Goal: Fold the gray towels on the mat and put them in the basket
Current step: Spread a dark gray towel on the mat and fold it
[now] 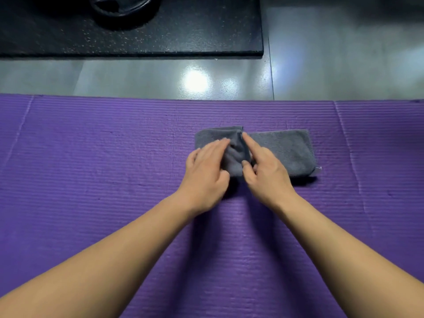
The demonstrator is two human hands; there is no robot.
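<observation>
Gray towel lies on the purple yoga mat, long axis left to right, directly ahead of both hands. Left hand presses flat-fingered on the folded-over left part. Right hand sets forefinger and thumb at the flap edge; whether it pinches cannot be told. The uncovered right half lies nearer the right hand.

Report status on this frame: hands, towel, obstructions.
Left hand flat on gray towel; right hand index and thumb on centre fold. Towel part-folded on purple mat. No basket in view; nothing obstructing.

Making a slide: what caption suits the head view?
Left hand and right hand on a partly folded towel on the mat.
</observation>
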